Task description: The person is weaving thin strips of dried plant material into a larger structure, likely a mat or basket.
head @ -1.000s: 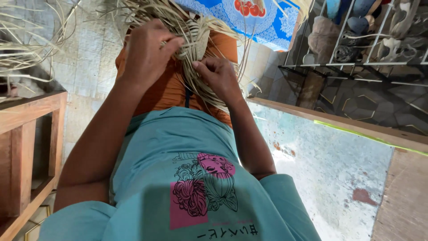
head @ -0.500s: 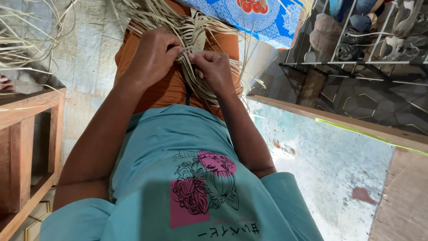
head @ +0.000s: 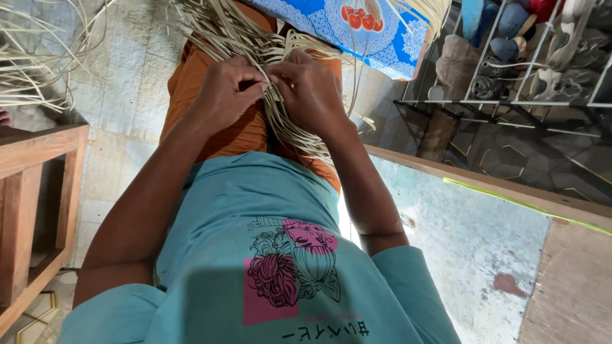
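Note:
A bundle of pale dry palm-leaf strips [head: 239,35] lies across my lap on orange trousers [head: 236,134], partly woven near my fingers. My left hand [head: 226,92] pinches strips at the middle of the weave. My right hand [head: 309,89] meets it fingertip to fingertip, gripping the same strips. Loose ends [head: 306,140] hang down below my hands toward my teal shirt. The woven part is mostly hidden under my hands.
A wooden frame [head: 38,191] stands at the left, with more loose strips [head: 32,57] above it. A blue patterned cloth [head: 357,28] lies ahead. A metal shoe rack [head: 529,70] is at the right, and a worn pale slab with a wooden edge [head: 472,185] is beside me.
Both hands have drawn closer together until the fingertips meet over the weave. The right hand has moved up and left, now covering the woven part.

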